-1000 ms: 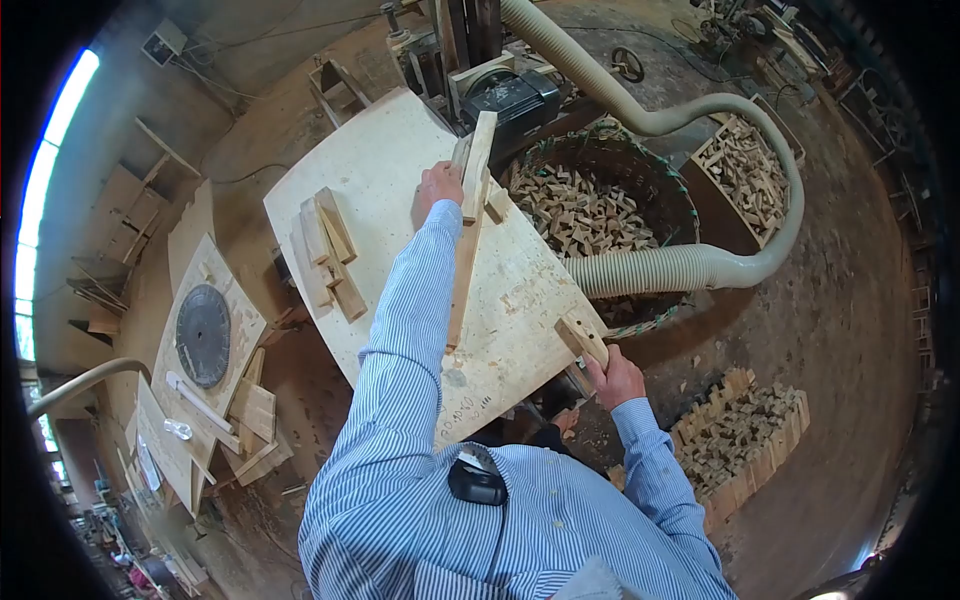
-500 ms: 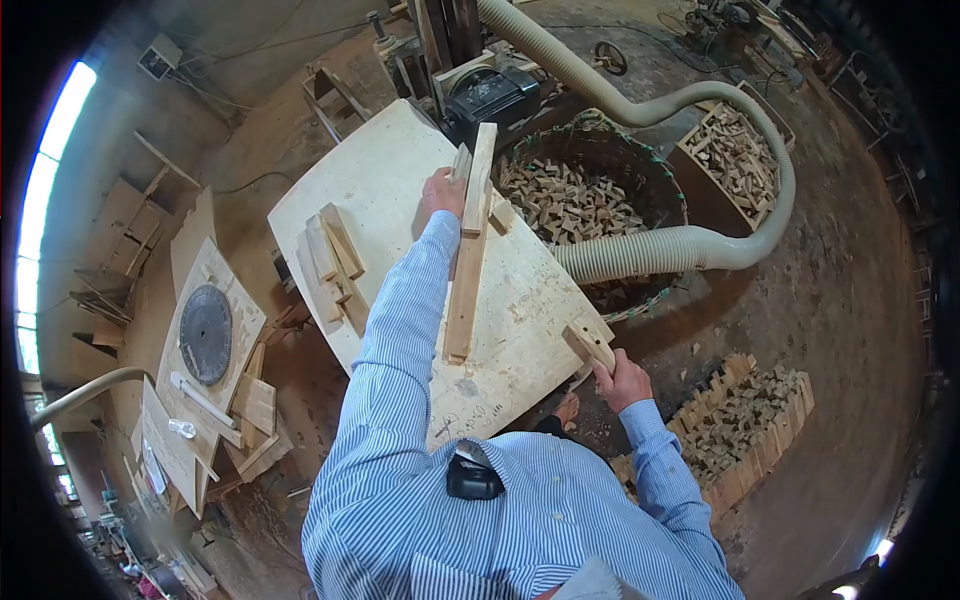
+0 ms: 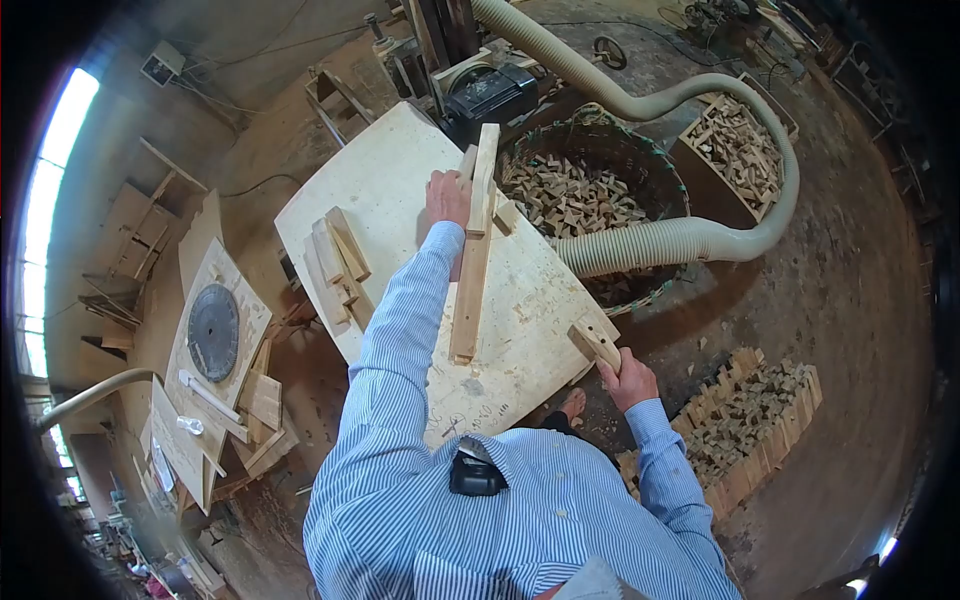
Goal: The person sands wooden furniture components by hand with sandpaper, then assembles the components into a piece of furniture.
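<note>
Left hand [image 3: 447,196] clamped on long wood strip [image 3: 472,262], frame centre; right hand [image 3: 629,379] gripping short block [image 3: 594,341] at table edge [image 3: 400,160].

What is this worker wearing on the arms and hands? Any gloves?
No gloves: the left hand and right hand are bare. Both arms are covered by a long-sleeved shirt in fine blue-and-white stripes, with the left sleeve and right sleeve reaching to the wrists. A small black device sits clipped at the chest of the same shirt.
</note>
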A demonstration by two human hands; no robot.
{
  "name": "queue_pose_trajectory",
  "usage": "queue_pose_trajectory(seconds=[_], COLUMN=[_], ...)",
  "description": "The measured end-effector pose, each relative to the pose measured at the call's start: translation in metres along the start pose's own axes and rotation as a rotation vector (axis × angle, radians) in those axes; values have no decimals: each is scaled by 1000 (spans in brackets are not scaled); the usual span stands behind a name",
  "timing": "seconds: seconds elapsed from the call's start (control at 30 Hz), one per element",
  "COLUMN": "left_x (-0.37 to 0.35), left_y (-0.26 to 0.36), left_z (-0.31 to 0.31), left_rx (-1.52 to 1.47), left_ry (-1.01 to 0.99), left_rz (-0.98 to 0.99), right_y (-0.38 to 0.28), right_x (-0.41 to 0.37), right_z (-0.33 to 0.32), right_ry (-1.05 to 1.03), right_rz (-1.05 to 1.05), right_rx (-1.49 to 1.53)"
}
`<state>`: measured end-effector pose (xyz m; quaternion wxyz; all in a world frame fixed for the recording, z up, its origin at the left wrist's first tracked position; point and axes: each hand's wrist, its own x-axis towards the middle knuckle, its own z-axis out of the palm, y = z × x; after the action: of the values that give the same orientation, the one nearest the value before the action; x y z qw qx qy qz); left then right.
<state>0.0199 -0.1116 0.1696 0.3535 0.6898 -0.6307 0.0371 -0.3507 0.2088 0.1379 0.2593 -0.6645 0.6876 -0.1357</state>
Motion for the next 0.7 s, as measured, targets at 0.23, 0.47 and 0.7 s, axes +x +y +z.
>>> queue_pose_trajectory(seconds=[0.23,0.47,0.7], left_x=[-9,12,14], left_y=[-15,-14,0], left_z=[15,16,7], left_rx=[-185,-430,-449], left_ry=[-66,-154,-172], left_rz=[-376,-498,-570], right_y=[-3,-3,1], right_x=[-1,-3,-15], right_z=[-1,0,5], right_ry=[-13,-6,-34], right_rz=[18,1,-4], right_rx=[13,19,24])
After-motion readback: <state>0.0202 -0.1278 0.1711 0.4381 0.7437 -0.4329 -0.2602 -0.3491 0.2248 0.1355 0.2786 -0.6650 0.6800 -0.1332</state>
